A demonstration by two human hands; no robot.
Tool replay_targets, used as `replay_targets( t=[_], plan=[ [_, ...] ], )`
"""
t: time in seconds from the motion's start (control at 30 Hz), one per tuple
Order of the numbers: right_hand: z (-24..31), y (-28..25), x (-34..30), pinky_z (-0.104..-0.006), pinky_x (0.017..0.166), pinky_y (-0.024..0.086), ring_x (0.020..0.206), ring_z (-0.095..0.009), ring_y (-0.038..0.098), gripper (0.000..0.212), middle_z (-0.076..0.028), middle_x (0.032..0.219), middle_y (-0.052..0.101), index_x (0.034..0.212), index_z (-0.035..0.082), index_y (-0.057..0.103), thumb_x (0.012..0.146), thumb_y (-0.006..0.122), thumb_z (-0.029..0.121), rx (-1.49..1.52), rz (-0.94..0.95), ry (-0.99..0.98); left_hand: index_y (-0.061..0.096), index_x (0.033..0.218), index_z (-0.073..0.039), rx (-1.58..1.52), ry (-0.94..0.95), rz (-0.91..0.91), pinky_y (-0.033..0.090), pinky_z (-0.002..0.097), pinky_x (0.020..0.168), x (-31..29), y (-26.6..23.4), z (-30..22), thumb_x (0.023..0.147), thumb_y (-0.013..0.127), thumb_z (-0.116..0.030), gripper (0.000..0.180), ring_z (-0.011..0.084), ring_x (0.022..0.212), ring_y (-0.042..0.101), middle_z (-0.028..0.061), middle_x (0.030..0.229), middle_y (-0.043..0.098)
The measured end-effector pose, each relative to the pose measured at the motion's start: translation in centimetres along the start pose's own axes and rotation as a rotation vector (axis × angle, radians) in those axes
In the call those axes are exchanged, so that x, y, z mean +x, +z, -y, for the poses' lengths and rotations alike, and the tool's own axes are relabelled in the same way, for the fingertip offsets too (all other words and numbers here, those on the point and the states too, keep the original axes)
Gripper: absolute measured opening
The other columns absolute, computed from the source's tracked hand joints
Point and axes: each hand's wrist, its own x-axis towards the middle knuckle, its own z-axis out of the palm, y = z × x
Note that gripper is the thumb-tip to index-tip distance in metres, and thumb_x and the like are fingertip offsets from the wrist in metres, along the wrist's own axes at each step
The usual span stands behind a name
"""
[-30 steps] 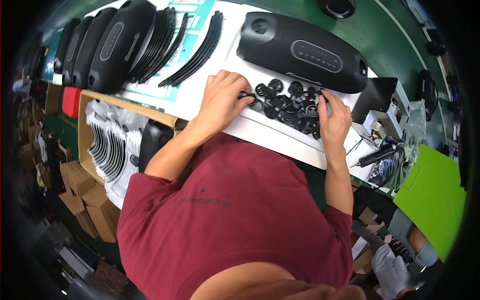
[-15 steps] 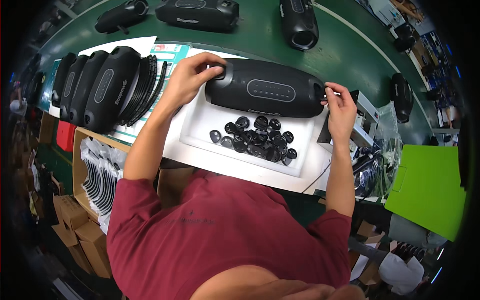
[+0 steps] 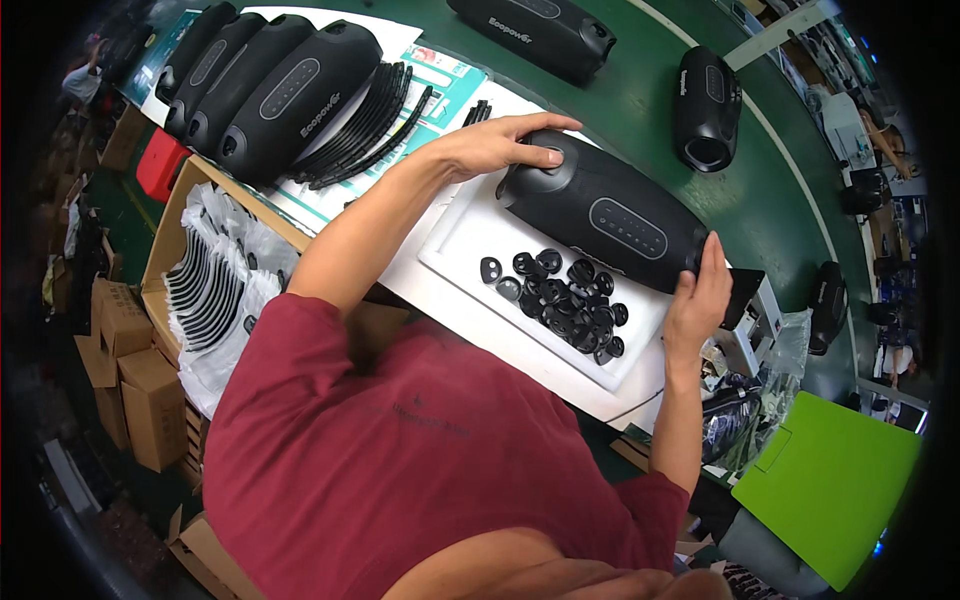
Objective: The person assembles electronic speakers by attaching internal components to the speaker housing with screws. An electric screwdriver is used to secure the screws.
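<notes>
A black barrel-shaped portable speaker (image 3: 570,215) with an oval button panel lies slanted over a shallow white tray (image 3: 440,262). My left hand (image 3: 490,148) grips its left end, thumb pressed on the round recess there and fingers reaching over the far side. At the other end, my right hand (image 3: 700,300) is closed round the speaker, fingers up along the end. Several small black plastic caps with holes (image 3: 560,310) lie heaped in the tray below the speaker.
Several black speakers (image 3: 300,100) stand in a row at the left, beside curved black strips (image 3: 370,130). Further speakers (image 3: 708,110) lie on the green surface beyond. An open carton (image 3: 170,230) holds wrapped curved parts. A bright green panel (image 3: 830,480) stands at the right.
The view has turned, so the bench now slants down to the right. My right hand has shifted from a pinch at the speaker's end to a fuller grip round it. My left hand stays on its end.
</notes>
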Motion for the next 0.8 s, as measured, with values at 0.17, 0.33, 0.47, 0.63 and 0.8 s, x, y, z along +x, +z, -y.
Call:
replay_targets(
  t=[0.17,0.33,0.47,0.63,0.8],
  plan=[
    [1.0,-2.7,0.4,-0.0463,0.111,0.044,0.14,-0.039,0.055,0.09,-0.017,0.163,0.049,0.162,0.003,0.043,0.093,0.075,0.052,-0.168,0.303,-0.034,0.055,0.152,-0.005,0.243,0.397,-0.28,0.043,0.0366,0.116,-0.2,2.5,3.6,0.112,0.056,-0.035,0.049,0.0251,0.136,0.057,0.0136,0.145,0.064],
    [0.3,-2.8,0.1,-0.0472,0.117,0.041,0.146,-0.041,0.049,0.091,-0.019,0.167,0.043,0.164,0.002,0.039,0.093,0.078,0.043,-0.013,0.343,0.016,0.071,0.122,-0.002,0.938,0.687,-0.833,0.051,0.0471,0.102,-3.4,0.8,3.8,0.09,0.077,-0.016,0.036,0.0383,0.12,0.066,0.0186,0.128,0.071],
    [0.3,-3.1,-0.8,-0.0459,0.126,0.033,0.153,-0.041,0.041,0.09,-0.021,0.167,0.042,0.164,0.001,0.038,0.09,0.083,0.024,0.192,0.266,0.088,0.071,0.102,-0.003,1.461,0.152,-0.896,0.056,0.0521,0.078,-7.4,-6.0,5.9,0.089,0.068,-0.008,0.014,0.038,0.093,0.071,0.02,0.098,0.072],
    [-0.5,-1.0,-1.0,-0.0461,0.122,0.038,0.146,-0.039,0.051,0.097,-0.02,0.157,0.055,0.165,0.003,0.033,0.087,0.088,0.024,0.467,0.097,0.259,0.073,0.129,-0.012,1.426,0.17,-0.902,0.052,0.0503,0.084,-10.0,-5.6,4.3,0.09,0.072,-0.004,0.04,0.0359,0.096,0.067,0.0141,0.105,0.075],
    [0.0,-1.0,-1.4,-0.0472,0.122,0.039,0.147,-0.04,0.049,0.098,-0.02,0.162,0.05,0.164,0.002,0.034,0.085,0.089,0.026,0.43,-0.036,0.167,0.072,0.135,-0.008,1.197,0.665,-0.657,0.047,0.0431,0.087,-6.5,2.9,-5.1,0.093,0.065,-0.002,0.042,0.0315,0.092,0.063,0.0114,0.096,0.07]
  ],
)
